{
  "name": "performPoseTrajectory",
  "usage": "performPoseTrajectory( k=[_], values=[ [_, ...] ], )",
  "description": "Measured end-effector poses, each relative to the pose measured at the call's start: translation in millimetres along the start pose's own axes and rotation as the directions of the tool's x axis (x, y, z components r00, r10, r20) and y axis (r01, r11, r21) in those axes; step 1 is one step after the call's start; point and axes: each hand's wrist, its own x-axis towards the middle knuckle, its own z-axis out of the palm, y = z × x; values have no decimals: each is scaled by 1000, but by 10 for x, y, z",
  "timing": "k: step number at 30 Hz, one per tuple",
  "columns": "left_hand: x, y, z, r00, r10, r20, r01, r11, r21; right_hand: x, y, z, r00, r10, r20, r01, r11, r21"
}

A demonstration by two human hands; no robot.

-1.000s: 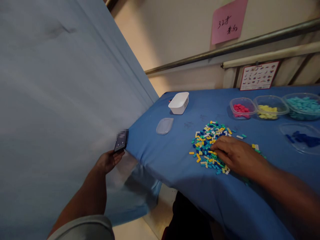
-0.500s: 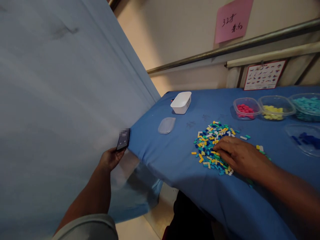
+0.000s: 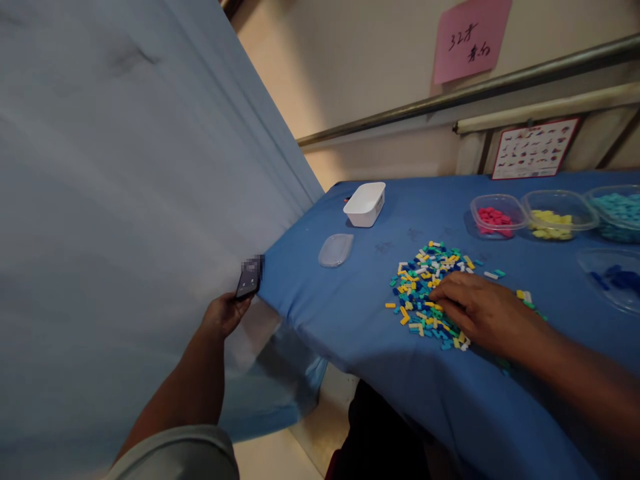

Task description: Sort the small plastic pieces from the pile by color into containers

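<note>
Gripping a smartphone (image 3: pixel 247 283): left hand (image 3: pixel 223 316)! Right hand (image 3: pixel 473 308) curls over plastic bricks (image 3: pixel 419 290), grasp unclear; pink note (image 3: pixel 470 60) shows "32".

The view shifts: the block pile (image 3: pixel 420 280) and pink note (image 3: pixel 471 43) sit slightly farther right in the frame, whose right edge crops the tub of turquoise pieces (image 3: pixel 620 225) more.

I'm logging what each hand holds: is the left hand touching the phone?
Touching. The head view shows the left hand holding the phone by its lower end.
</note>
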Motion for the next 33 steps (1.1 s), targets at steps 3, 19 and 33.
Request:
performPoseTrajectory(
  k=[3, 19, 33],
  values=[
    [-2, 1, 33, 998, 25, -53, -22, 999, 46, -4, 11, 4, 1000, -6, 5, 6, 1000, 3],
    [69, 43, 218, 972, 148, -182, -92, 954, 286, -58, 139, 58, 1000, -27, 10, 27, 1000, 6],
    [166, -51, 181, 952, 215, -216, -147, 944, 294, -63, 145, 59, 1000, -23, -5, 23, 1000, 7]
  ],
)
